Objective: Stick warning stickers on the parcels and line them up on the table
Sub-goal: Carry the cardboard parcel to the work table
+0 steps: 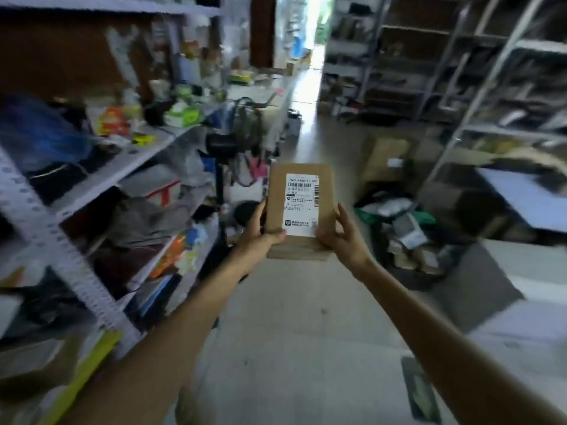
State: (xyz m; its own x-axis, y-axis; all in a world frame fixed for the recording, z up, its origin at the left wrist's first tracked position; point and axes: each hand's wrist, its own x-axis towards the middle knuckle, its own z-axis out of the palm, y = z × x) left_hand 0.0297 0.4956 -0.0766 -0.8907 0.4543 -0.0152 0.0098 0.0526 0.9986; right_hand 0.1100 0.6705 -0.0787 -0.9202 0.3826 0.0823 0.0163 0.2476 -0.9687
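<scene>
Dim, motion-blurred edges; glare perhaps from far doorway [317, 32]

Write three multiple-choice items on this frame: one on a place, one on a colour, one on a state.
1. Where is the parcel?
A. on a shelf
B. held up between both hands
C. on the floor

2. What colour is the label on it?
A. white
B. red
C. yellow

3. What is the left hand doing?
A. hanging idle
B. gripping the parcel
C. peeling a sticker

Key:
1 B, the left hand and the right hand hold it in the air.
2 A, the printed label with a barcode is white.
3 B, its thumb and fingers clamp the parcel's left edge.
</scene>
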